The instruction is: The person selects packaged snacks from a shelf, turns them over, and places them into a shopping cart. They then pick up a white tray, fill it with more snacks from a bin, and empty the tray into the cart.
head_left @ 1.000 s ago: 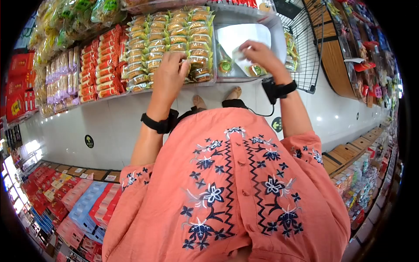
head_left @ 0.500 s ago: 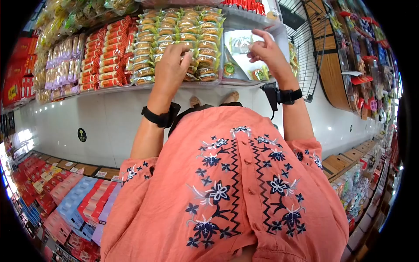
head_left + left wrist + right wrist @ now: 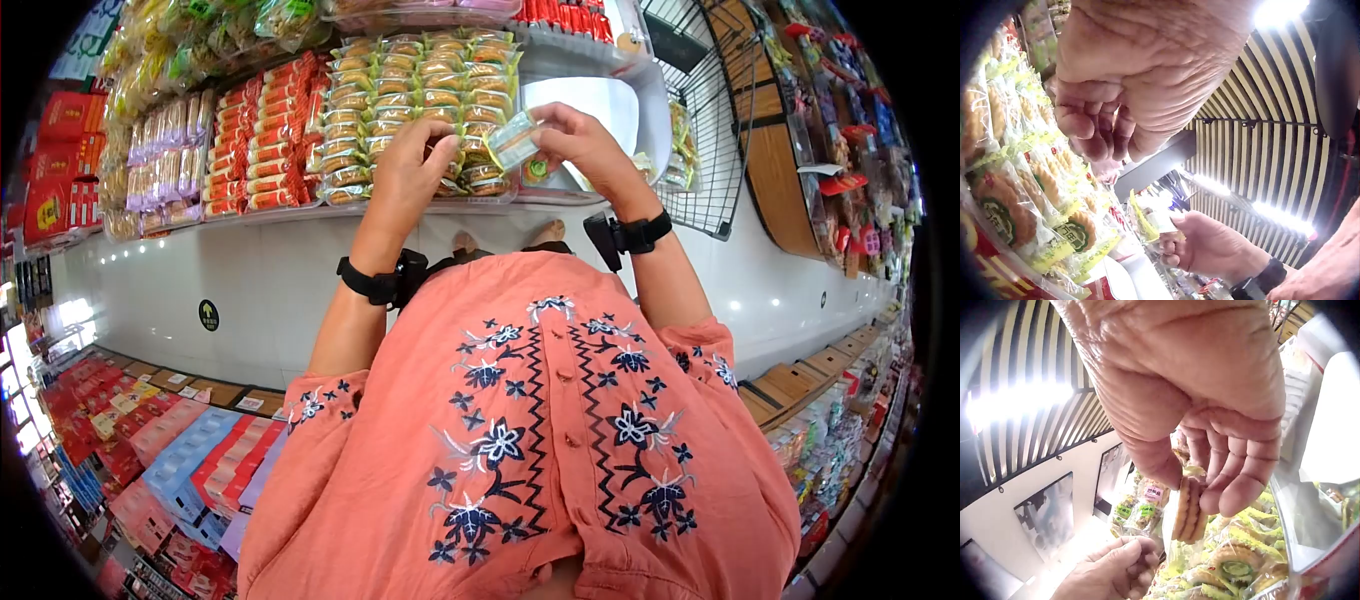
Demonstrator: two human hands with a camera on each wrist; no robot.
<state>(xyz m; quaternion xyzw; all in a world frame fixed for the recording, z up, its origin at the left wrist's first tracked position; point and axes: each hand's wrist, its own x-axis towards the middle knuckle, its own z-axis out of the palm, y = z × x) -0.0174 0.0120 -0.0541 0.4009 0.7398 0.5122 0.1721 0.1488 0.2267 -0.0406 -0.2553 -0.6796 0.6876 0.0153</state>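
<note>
My right hand (image 3: 592, 152) pinches a wrapped sandwich biscuit (image 3: 513, 142) between thumb and fingers, at the right end of the biscuit rows. The right wrist view shows its ridged layers (image 3: 1188, 509) inside clear film with a yellow-green edge. Loosely curled and holding nothing, my left hand (image 3: 408, 165) hovers over the front of the rows of wrapped biscuits (image 3: 400, 90). In the left wrist view, its fingertips (image 3: 1079, 125) bend in toward the palm, close above round biscuits (image 3: 1007, 209) with dark green labels.
To the right of the rows, a bin holds a white sheet (image 3: 590, 105) and a few packets. A wire cart (image 3: 700, 130) stands farther right. Red packets (image 3: 280, 130) and purple-white packets (image 3: 175, 150) fill sections at left. Stacked boxes (image 3: 190, 470) are behind me.
My right hand was over the white sheet, its fingers spread half a second ago near a packet there. It has moved left and now pinches a packet. My left hand stays over the rows.
</note>
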